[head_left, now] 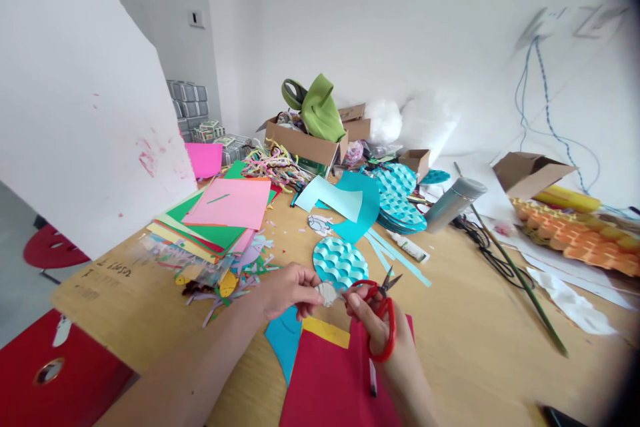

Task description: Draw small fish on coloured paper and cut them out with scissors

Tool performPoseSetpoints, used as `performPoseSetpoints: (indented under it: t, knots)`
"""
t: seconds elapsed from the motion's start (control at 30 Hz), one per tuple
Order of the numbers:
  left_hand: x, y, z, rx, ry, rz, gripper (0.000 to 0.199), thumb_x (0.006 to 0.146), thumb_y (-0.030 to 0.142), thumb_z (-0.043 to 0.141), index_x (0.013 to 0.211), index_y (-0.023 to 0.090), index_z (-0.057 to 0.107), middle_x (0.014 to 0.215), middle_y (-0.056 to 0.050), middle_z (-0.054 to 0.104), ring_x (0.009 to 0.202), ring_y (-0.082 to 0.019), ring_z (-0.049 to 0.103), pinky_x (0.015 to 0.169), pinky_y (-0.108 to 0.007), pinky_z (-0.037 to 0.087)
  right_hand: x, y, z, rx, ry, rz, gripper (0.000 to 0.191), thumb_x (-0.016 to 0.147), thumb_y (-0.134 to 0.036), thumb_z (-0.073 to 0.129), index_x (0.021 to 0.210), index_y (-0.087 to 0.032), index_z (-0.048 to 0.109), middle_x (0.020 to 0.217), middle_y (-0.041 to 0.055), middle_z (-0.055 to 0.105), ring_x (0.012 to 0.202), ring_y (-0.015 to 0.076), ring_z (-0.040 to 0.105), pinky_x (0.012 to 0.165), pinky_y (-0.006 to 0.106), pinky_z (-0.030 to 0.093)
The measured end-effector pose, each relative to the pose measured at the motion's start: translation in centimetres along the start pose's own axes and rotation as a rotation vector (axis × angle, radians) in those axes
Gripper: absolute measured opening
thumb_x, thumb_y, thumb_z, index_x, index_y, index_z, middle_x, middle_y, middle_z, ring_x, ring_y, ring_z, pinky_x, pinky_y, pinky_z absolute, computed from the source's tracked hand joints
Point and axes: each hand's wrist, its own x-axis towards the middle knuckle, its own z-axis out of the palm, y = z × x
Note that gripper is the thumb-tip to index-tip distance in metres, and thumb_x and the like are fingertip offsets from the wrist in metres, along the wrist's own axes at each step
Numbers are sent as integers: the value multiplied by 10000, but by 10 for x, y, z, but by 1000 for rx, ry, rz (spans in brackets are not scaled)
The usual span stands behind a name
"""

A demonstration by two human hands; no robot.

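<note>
My left hand (pixel 295 290) pinches a small pale grey paper cutout (pixel 328 293) near the table's middle. In my right hand (pixel 383 333) is a pair of scissors (pixel 384 307) with red handles; the blades are parted and point away from me. The fingertips of my right hand come close to the cutout's right edge; whether they touch it I cannot tell. Just behind both hands lies a teal scalloped paper disc (pixel 341 260). Below them are a dark red sheet (pixel 330 387), a yellow strip (pixel 326 333), a blue paper piece (pixel 285 340) and a pen (pixel 373 379), partly hidden.
Coloured paper sheets (pixel 235 203) and scraps are piled at left. Farther back are a cardboard box (pixel 305 142) with a green bag, and stacked teal scalloped pieces (pixel 400 200). A glue bottle (pixel 409 247), a grey tumbler (pixel 455 203) and a green stick (pixel 520 273) occupy the right.
</note>
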Motion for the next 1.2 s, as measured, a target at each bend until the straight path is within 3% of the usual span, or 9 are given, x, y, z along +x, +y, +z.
performPoseSetpoints:
  t: [0.17,0.47,0.77,1.2]
  knots:
    - [0,-1,2,38,8,-4,228,598,323,722,670,155,585,486,35,564,371,-72,436,391,-197,338,-1,3,3,-27,-13,63,331,743,-448,772,785,-203,554,715,-6,553,703,168,498,652,277,387]
    - [2,-4,5,40,20,5,264,623,376,722,687,158,588,512,32,572,395,-77,455,414,-206,352,-6,-1,13,-65,146,6,357,697,-442,790,771,-211,529,692,-24,542,684,163,492,638,265,393]
    - [5,-7,3,-36,81,41,259,651,380,705,647,166,560,519,32,560,423,-74,455,417,-196,343,-10,4,20,-57,166,-29,364,695,-464,785,772,-209,538,656,-27,531,624,149,474,593,262,383]
    - [4,-6,5,-73,66,42,349,621,439,777,702,152,596,513,34,548,412,-68,441,422,-199,337,-7,10,16,-71,191,-17,360,684,-453,796,765,-210,542,668,-19,566,652,164,529,608,268,423]
